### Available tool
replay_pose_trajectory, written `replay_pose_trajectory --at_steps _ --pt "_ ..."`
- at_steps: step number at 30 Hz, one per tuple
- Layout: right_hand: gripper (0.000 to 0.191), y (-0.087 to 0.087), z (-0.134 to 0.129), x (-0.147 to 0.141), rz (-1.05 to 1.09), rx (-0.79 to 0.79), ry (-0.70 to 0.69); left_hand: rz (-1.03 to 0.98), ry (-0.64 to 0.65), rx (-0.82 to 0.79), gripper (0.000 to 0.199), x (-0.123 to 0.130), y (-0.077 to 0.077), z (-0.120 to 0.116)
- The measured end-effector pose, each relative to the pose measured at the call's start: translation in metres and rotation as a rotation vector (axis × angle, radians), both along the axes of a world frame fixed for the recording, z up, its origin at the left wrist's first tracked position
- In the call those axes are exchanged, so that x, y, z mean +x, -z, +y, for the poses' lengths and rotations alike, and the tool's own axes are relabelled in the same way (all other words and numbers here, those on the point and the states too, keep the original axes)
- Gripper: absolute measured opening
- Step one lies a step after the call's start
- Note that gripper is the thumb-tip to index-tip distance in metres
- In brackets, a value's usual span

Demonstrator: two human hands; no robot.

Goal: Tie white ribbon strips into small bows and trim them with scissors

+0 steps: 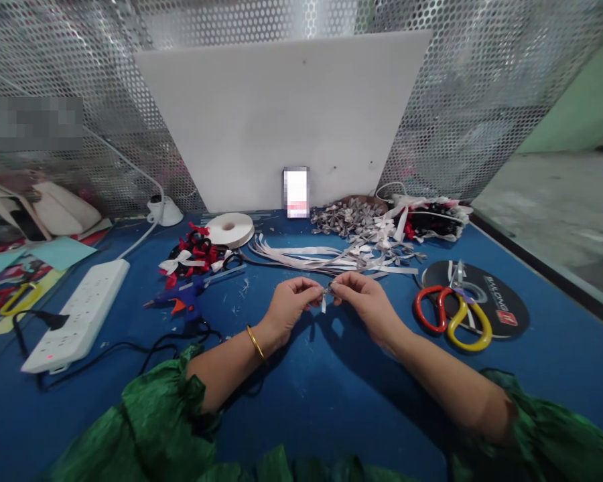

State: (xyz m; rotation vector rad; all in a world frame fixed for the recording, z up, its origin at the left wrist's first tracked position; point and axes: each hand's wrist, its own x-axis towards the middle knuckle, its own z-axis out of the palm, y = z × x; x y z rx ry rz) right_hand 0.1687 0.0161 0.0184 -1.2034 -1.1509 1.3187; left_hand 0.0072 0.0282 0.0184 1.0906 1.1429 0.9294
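Note:
Between my two hands, above the blue table, is a small grey and white ribbon bow with a short tail hanging down. My left hand pinches its left side between thumb and fingers. On the other side, my right hand pinches it the same way. The fingertips cover most of the bow. Just beyond the hands lie long strips of white and grey ribbon. A heap of small grey bows sits behind them to the right.
Red- and yellow-handled scissors rest on a black round pad at right. To the left are a blue glue gun, red and black bows, a white ribbon roll and a power strip with cords. A phone stands against a white board.

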Motion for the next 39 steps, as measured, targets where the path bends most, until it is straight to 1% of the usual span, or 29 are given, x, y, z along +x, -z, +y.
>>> replay_pose_trajectory --at_steps 2,6,7,9,12,15,19,23,27,31,34,39 --pt "0.021 -0.001 0.0 0.0 -0.006 -0.007 -0.017 -0.013 -0.027 -0.011 0.029 0.0 0.0 0.001" --pt "0.018 0.002 0.0 0.001 0.054 -0.042 -0.024 -0.103 -0.042 -0.118 0.055 -0.001 -0.004 0.002" --pt "0.018 0.003 0.001 0.001 0.081 -0.046 -0.024 -0.12 -0.044 -0.138 0.058 -0.001 -0.004 0.002" --pt "0.018 0.006 0.001 0.002 0.136 -0.054 -0.029 -0.12 -0.027 -0.134 0.054 -0.001 -0.005 0.001" --pt "0.018 0.008 0.0 0.001 0.194 -0.085 -0.053 -0.069 0.029 -0.054 0.038 -0.001 -0.003 0.0" --pt "0.021 0.007 0.0 0.001 0.256 -0.138 -0.09 -0.045 0.023 -0.032 0.03 0.0 0.0 0.0" --pt "0.027 0.006 0.001 0.003 0.334 -0.186 -0.059 -0.056 -0.009 -0.054 0.027 0.0 0.001 0.001" --pt "0.025 0.007 0.001 0.003 0.26 -0.179 -0.08 -0.041 -0.01 -0.043 0.025 0.001 -0.001 -0.001" --pt "0.022 0.009 -0.002 0.0 0.202 -0.132 -0.104 -0.02 0.054 -0.002 0.024 0.002 -0.004 -0.003" --pt "0.021 0.01 -0.001 0.0 0.298 -0.183 -0.122 -0.015 0.09 -0.004 0.025 0.001 -0.006 -0.004" --pt "0.021 0.009 -0.001 0.0 0.367 -0.224 -0.172 -0.003 0.103 -0.008 0.022 0.001 -0.005 -0.003" --pt "0.03 0.005 -0.004 -0.005 0.335 -0.237 -0.226 -0.035 0.154 -0.019 0.018 0.002 -0.002 -0.004"
